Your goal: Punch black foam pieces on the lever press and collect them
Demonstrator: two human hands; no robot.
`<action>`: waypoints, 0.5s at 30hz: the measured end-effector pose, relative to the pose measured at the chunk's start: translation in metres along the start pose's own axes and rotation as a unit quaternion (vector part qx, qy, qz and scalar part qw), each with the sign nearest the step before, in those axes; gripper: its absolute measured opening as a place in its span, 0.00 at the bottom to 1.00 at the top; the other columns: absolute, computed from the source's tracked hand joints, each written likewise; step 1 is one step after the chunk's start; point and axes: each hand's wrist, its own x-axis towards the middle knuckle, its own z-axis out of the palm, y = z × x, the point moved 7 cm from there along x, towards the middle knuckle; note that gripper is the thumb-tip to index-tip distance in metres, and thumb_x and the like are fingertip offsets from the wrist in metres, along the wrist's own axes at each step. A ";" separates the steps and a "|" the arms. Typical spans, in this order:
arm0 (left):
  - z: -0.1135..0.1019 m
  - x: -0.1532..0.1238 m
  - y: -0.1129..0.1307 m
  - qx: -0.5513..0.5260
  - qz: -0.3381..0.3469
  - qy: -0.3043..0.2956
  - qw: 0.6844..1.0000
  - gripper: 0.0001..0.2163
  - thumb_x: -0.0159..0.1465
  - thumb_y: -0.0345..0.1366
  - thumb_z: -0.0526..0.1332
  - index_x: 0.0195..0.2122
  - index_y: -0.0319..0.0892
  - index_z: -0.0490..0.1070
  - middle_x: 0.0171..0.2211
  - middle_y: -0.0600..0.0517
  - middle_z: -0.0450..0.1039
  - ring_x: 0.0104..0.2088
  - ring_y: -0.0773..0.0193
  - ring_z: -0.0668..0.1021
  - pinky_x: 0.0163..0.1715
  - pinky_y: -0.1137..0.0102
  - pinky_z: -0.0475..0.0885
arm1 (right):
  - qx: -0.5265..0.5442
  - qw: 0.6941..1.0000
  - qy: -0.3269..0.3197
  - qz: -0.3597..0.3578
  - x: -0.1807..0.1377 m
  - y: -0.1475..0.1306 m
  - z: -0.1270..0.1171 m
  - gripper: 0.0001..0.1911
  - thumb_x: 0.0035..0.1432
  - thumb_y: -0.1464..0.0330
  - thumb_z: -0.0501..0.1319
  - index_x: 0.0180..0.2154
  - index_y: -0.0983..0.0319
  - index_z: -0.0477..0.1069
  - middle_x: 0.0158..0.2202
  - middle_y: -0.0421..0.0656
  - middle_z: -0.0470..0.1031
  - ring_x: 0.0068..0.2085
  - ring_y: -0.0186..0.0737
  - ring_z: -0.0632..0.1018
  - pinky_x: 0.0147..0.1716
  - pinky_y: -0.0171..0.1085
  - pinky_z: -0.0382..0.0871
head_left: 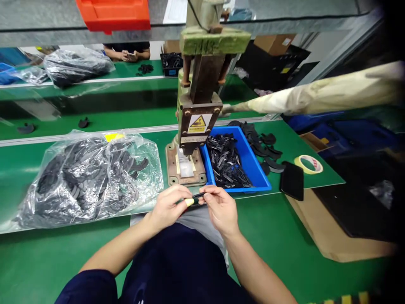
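A small, thin black part is held between my two hands at the table's front edge. My left hand is closed on its left end, with something yellow covering a fingertip. My right hand pinches the right end between thumb and fingers. Just beyond them stands a hand press, its ram low over a metal base with a pale plate on it. Beside the base, a blue bin holds many thin black pieces.
A clear plastic bag of curved black parts lies left. Loose curved parts, a tape roll and a black phone-like slab lie right. The press lever sticks out rightward. Across, a person's hands hold something.
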 end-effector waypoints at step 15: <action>0.006 -0.028 -0.009 0.030 0.010 -0.012 0.999 0.05 0.67 0.27 0.62 0.43 0.41 0.75 0.38 0.47 0.78 0.38 0.65 0.81 0.39 0.70 0.79 | 0.041 0.999 -0.012 0.025 -0.027 0.020 0.001 0.09 0.51 0.65 0.72 0.35 0.58 0.76 0.38 0.41 0.78 0.31 0.35 0.80 0.33 0.39 0.81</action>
